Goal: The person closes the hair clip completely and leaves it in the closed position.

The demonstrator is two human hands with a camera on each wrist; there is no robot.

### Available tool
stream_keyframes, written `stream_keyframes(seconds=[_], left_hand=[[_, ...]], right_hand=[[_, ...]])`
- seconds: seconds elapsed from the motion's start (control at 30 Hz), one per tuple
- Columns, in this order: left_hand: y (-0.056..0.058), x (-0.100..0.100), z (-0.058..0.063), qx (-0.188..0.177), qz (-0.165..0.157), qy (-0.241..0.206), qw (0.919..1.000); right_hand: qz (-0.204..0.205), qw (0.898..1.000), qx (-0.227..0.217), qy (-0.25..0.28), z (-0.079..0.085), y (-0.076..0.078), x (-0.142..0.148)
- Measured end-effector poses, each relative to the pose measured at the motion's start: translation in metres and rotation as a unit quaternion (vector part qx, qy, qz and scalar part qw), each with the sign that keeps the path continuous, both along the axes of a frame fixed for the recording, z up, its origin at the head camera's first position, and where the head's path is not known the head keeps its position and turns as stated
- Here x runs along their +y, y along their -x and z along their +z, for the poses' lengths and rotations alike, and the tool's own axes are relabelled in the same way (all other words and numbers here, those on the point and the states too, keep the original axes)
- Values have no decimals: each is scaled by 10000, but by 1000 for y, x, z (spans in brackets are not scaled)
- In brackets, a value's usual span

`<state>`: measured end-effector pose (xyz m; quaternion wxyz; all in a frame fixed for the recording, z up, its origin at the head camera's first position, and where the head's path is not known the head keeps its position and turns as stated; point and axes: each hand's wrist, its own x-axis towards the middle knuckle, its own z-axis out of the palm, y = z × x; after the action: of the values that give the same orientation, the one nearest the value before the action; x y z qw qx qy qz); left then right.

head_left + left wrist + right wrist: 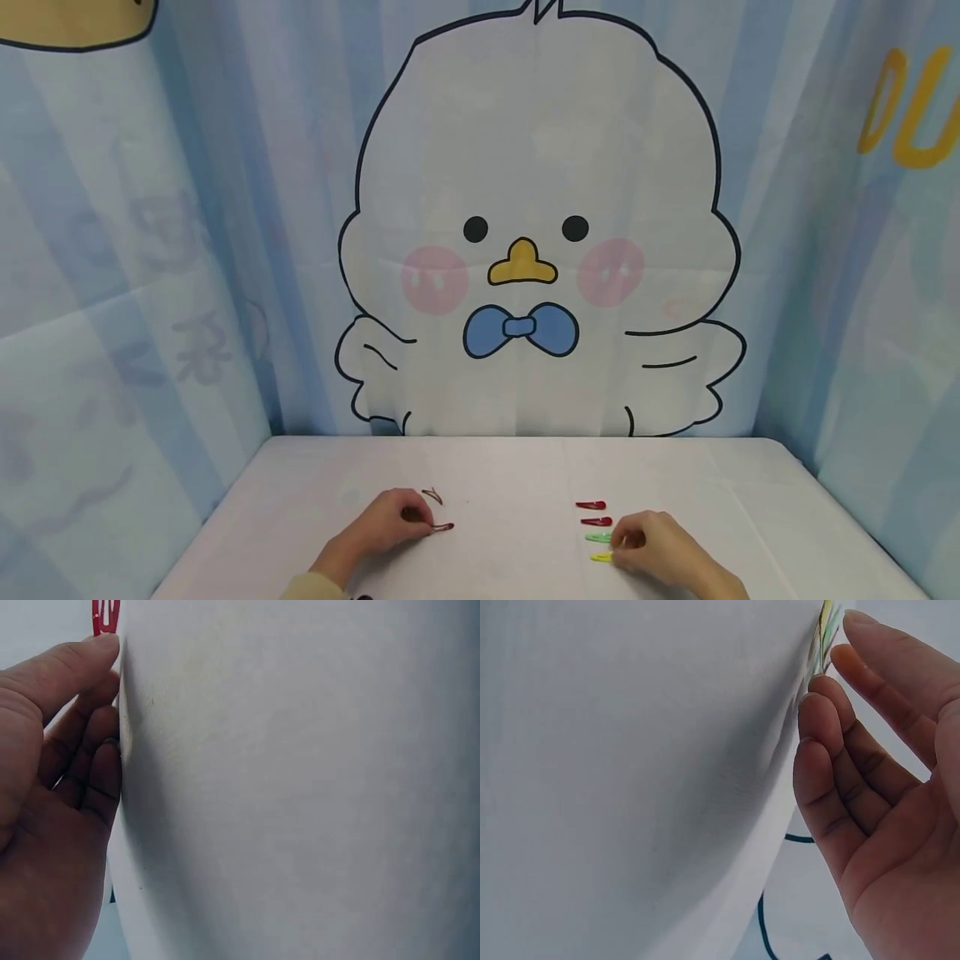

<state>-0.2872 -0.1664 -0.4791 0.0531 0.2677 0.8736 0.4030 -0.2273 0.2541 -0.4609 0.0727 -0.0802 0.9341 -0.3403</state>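
Near the left of the table, my left hand [387, 523] pinches the end of a red snap hair clip [445, 527] at the tabletop. In the left wrist view this clip's red frame shows beyond the thumb tip. Another dark red hair clip [432, 496] lies just behind that hand. On the right, my right hand [663, 546] hovers at a column of clips, its thumb and forefinger apart in the right wrist view. By its fingertips lie a green hair clip [597, 538] and a yellow hair clip [602, 557], their right ends hidden.
Behind the green clip lie two red hair clips, the nearer red clip [596, 522] and the farther red clip [591, 505]. They rest on a white table [517, 550]. A striped curtain [525, 150] with a cartoon bird stands along the table's back edge.
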Motion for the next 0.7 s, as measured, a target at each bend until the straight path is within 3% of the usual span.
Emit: stream_keyframes(seconds=[0.23,0.43,0.57,0.7], left_hand=[[-1,0,2,-153,118,-128,9997],[-1,2,9,-528,388,-256,9975],[-3,3,17,-683,667,-533,9940],[-8,3,22,-671,818,-925,9901]], right_hand=[[-84,9996,281,2,7,1,0],[-73,9982,597,22,15,2,1],[-331,9974,637,58,19,4,-3],[-150,9949,984,184,24,6,-8]])
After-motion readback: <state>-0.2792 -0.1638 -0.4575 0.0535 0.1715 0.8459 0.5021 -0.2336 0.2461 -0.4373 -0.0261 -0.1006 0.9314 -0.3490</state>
